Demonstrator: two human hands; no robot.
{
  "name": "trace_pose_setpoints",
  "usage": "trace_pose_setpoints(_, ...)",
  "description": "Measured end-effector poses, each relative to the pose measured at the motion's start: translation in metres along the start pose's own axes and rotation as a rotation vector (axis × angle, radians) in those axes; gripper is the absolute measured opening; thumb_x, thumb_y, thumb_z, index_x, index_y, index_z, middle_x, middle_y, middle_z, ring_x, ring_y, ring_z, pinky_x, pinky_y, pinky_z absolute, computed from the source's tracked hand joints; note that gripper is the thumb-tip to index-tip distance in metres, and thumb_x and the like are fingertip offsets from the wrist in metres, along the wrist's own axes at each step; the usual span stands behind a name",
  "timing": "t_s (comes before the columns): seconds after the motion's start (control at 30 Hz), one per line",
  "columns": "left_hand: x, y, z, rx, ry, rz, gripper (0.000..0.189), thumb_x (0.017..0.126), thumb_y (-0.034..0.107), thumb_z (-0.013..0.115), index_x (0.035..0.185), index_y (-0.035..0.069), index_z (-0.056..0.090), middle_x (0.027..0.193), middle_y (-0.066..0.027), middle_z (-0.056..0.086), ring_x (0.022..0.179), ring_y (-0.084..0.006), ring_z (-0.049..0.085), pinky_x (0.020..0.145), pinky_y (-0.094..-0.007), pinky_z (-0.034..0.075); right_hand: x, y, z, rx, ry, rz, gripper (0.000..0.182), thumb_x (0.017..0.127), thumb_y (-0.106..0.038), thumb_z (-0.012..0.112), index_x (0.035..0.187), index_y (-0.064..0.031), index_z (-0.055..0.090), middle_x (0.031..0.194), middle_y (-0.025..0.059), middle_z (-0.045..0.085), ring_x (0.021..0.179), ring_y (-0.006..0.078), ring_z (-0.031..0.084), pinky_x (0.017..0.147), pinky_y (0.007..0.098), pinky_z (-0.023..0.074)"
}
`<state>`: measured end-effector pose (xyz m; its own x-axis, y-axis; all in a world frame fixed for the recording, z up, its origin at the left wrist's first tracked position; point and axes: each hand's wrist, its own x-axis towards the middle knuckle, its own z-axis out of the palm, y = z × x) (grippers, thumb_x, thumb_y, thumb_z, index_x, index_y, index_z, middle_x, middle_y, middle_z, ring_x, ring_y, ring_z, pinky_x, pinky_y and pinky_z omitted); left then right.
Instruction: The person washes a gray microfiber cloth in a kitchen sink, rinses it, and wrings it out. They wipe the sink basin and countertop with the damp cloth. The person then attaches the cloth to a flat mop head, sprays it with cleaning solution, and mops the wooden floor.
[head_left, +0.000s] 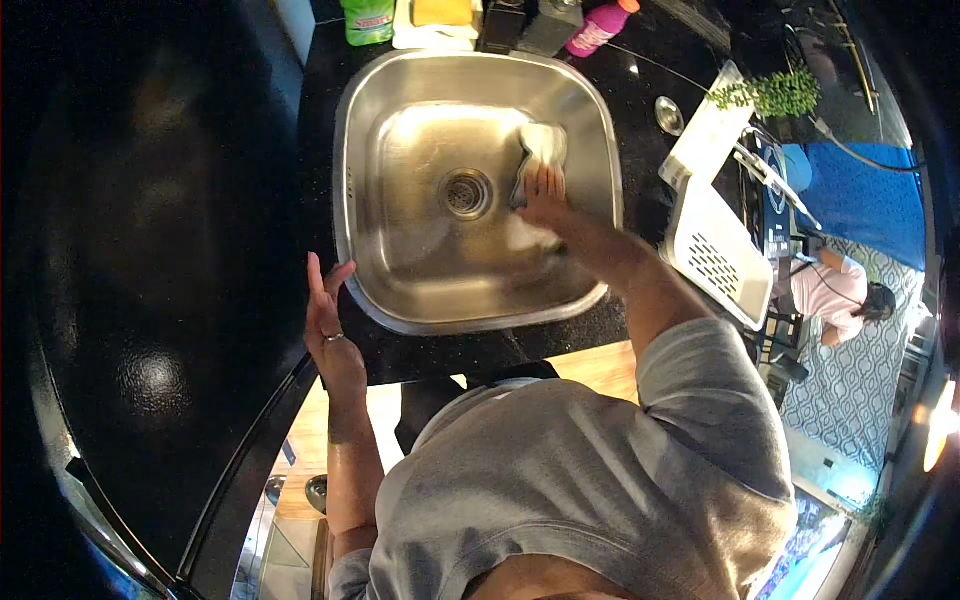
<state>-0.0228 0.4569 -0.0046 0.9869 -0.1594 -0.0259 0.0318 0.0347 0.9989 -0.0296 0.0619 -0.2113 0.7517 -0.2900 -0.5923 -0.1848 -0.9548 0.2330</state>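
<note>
A stainless steel sink (420, 247) lies in front of me, set in a black speckled countertop (420, 356). My right hand (544, 195) is inside the basin, its fingers pressed flat over a whitish cloth (545, 142) against the right side. Part of the cloth is covered by that hand. Left of the drain strainer (466, 194) the steel is bare and shiny. My left hand (330, 322) rests at the counter's left edge, holding nothing. Its fingers are spread, and one fingertip meets or nearly meets the sink rim.
Behind the sink stand a green package (369, 21), a yellow sponge (442, 11) on a white tray, dark containers (529, 26) and a pink bottle (602, 28). To the right are a metal strainer (669, 115), a white slotted rack (720, 255) and a plant (784, 91). Another person (832, 296) is farther off.
</note>
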Motion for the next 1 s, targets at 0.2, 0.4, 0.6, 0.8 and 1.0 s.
trace_pose_setpoints(0.2,-0.002,-0.003,-0.005,-0.086,0.036,-0.036,0.058,0.099,0.037,0.034,0.138,-0.004,0.03,0.115,-0.0148,0.059,0.114,-0.0222,0.051,0.108,-0.0425,0.024,0.089,-0.047,-0.017,0.806,0.521,0.254,0.078,0.089,-0.051,0.043,0.145,-0.0073,0.012,0.148,0.0274,0.005,0.136,0.0438,0.01,0.109,0.0532,0.0072)
trace_pose_setpoints(0.4,-0.009,-0.004,-0.014,-0.04,0.016,-0.086,0.053,0.099,0.034,0.033,0.139,-0.001,0.032,0.116,-0.0153,0.058,0.114,-0.0232,0.051,0.107,-0.0432,0.025,0.165,-0.188,-0.103,1.037,0.667,0.382,0.088,0.085,-0.046,0.054,0.145,-0.0023,0.008,0.149,0.0265,0.006,0.138,0.0385,0.011,0.112,0.048,0.0089)
trace_pose_setpoints(0.6,-0.01,-0.001,-0.02,-0.06,0.098,-0.066,0.061,0.096,0.042,0.037,0.139,-0.001,0.031,0.116,-0.0137,0.059,0.116,-0.0249,0.052,0.106,-0.0419,0.028,0.038,-0.224,-0.047,0.738,0.521,-0.709,0.08,0.072,-0.022,0.067,0.136,0.0012,0.026,0.143,0.0256,0.02,0.136,0.0419,0.013,0.109,0.0523,0.0162)
trace_pose_setpoints(0.8,0.0,-0.002,-0.017,-0.034,0.085,-0.051,0.062,0.096,0.043,0.039,0.139,0.0,0.031,0.116,-0.0134,0.059,0.115,-0.0245,0.052,0.105,-0.0408,0.029,0.022,-0.223,-0.078,0.674,0.722,-0.523,0.072,0.08,-0.028,0.059,0.14,-0.0048,0.026,0.143,0.0229,0.024,0.134,0.0436,0.018,0.108,0.057,0.0137)
trace_pose_setpoints(1.0,0.004,-0.004,-0.004,-0.025,0.03,-0.084,0.065,0.095,0.046,0.038,0.14,-0.001,0.03,0.116,-0.0142,0.059,0.116,-0.0234,0.052,0.106,-0.0415,0.028,0.091,-0.16,-0.096,0.214,0.787,-0.295,0.062,0.091,-0.044,0.039,0.141,-0.0098,0.027,0.146,0.0181,0.024,0.135,0.0385,0.02,0.108,0.0573,0.0116)
